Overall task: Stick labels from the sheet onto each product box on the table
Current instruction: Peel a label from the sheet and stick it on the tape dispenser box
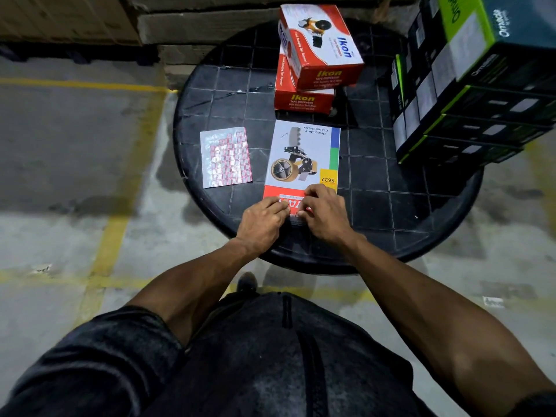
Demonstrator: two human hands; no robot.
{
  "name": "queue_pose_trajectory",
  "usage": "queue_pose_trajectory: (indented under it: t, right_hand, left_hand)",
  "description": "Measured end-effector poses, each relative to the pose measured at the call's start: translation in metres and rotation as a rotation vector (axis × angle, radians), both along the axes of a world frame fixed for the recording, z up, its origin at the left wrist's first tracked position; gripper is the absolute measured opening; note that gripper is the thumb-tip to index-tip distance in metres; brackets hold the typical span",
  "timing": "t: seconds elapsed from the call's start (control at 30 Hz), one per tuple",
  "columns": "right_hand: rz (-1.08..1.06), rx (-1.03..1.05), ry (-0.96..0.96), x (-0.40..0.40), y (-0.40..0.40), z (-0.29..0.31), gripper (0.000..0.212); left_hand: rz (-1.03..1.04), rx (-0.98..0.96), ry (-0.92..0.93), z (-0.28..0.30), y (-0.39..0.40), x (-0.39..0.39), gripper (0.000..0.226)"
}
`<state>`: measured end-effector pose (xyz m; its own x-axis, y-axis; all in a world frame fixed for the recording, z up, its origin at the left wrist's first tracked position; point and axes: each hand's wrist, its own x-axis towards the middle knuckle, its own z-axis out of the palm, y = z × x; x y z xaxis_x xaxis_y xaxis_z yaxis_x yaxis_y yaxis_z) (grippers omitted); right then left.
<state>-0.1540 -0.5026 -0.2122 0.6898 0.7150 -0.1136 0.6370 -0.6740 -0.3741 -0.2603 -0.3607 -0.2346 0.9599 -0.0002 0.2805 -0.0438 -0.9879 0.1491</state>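
A white carton-sealer box [304,155] lies flat on the round black table [421,206], near its front edge. Both hands sit on the box's near red end. My left hand [263,222] has its fingers curled with the tips on the red band. My right hand [326,212] presses its curled fingertips on the same band; a label under them is hidden. The label sheet [225,158], with red-bordered stickers, lies flat to the left of the box. Two red Ikon tape-dispenser boxes [319,46] are stacked behind it.
A stack of black and green boxes [469,85] fills the table's right side. Cardboard cartons [210,22] stand behind the table. The concrete floor has yellow lines [111,236]. My dark trousers and a shoe are below.
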Motion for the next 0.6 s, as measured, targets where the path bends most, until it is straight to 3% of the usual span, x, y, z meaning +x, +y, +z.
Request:
queue_pose_trajectory:
  t: [0.27, 0.6]
  right_hand:
    - [-0.03, 0.003, 0.021, 0.001, 0.002, 0.001, 0.015]
    - [-0.163, 0.049, 0.183, 0.004, 0.009, 0.012, 0.009]
  left_hand:
    - [0.029, -0.044, 0.01, 0.0, -0.001, -0.001, 0.029]
    - [0.039, -0.072, -0.027, -0.001, -0.002, -0.003, 0.025]
